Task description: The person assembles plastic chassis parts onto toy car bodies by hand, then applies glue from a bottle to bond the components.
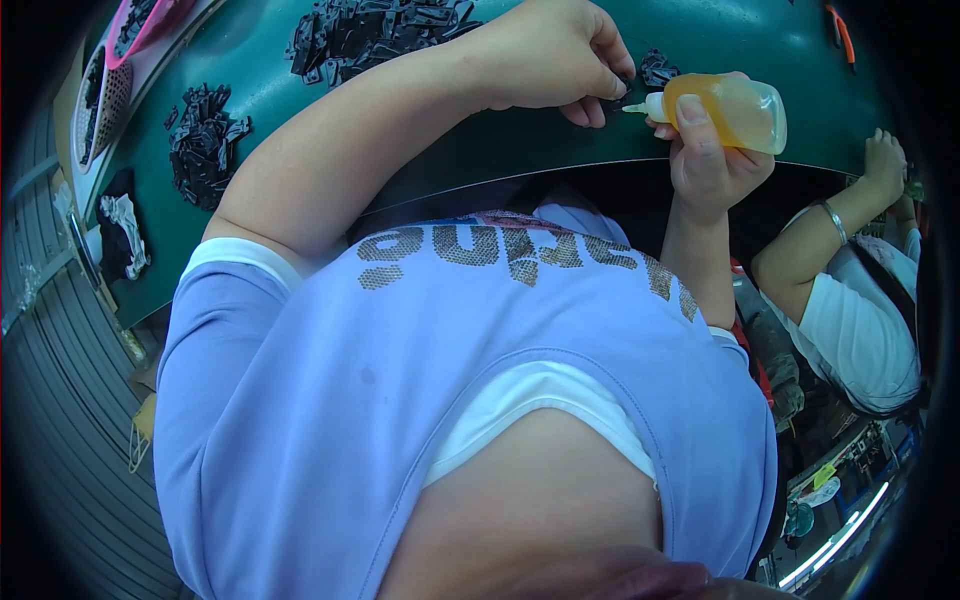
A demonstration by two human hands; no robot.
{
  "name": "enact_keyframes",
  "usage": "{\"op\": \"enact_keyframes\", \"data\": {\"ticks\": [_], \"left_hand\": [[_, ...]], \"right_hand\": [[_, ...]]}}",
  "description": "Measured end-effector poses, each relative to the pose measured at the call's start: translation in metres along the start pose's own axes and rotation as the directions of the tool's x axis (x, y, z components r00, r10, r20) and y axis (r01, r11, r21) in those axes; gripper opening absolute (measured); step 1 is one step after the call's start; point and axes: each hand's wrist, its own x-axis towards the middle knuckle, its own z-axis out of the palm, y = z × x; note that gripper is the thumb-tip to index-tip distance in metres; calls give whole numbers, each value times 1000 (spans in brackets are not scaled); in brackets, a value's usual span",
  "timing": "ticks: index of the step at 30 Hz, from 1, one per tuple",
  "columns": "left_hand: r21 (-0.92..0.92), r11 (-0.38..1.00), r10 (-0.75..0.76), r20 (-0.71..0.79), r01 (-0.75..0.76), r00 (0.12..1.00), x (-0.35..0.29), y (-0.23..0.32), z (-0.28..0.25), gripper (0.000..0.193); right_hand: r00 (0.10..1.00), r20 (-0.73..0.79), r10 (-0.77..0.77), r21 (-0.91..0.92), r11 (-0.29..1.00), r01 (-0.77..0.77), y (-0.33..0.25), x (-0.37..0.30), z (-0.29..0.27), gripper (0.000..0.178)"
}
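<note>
My right hand [712, 165] is wrapped round a clear squeeze bottle [755, 112] holding amber liquid. The bottle lies tilted almost flat, its thin white nozzle pointing left. Just beyond the nozzle tip, my left hand [555, 58] pinches a small black piece [622, 92], mostly hidden by the fingers. Whether the tip touches the piece I cannot tell. A little heap of black parts [658, 68] lies on the green table right behind the bottle's neck.
A large pile of flat black parts [375, 38] spreads at the far side of the green table [270, 75]. Another pile [205, 148] is at the left, near a white perforated basket [112, 105] and a pink tray [145, 35]. Orange-handled pliers [845, 42] lie far right; a co-worker's arm [820, 225] rests at the right.
</note>
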Motion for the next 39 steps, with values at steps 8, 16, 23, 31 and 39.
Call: {"op": "enact_keyframes", "data": {"ticks": [8, 16, 23, 31, 39], "left_hand": [[125, 965, 246, -132, -230, 960, 0, -16, 8, 28], [894, 440, 491, -164, -82, 856, -34, 0, -16, 28], [931, 341, 280, -234, 131, 931, -56, 24, -58, 15], [842, 536, 305, -267, 67, 914, -57, 20, -64, 16], [930, 362, 422, -228, 67, 877, -36, -3, -47, 21]], "right_hand": [[936, -301, 183, 402, 914, -49, 5, 11, -15, 19], [945, -277, 175, 407, 912, -49, 13, 11, -11, 19], [968, -235, 88, 321, 947, -8, 9, 12, -11, 15], [961, -256, 107, 317, 948, -21, 14, 11, -6, 18], [964, -238, 121, 356, 934, -30, 16, 11, -7, 14]]}}
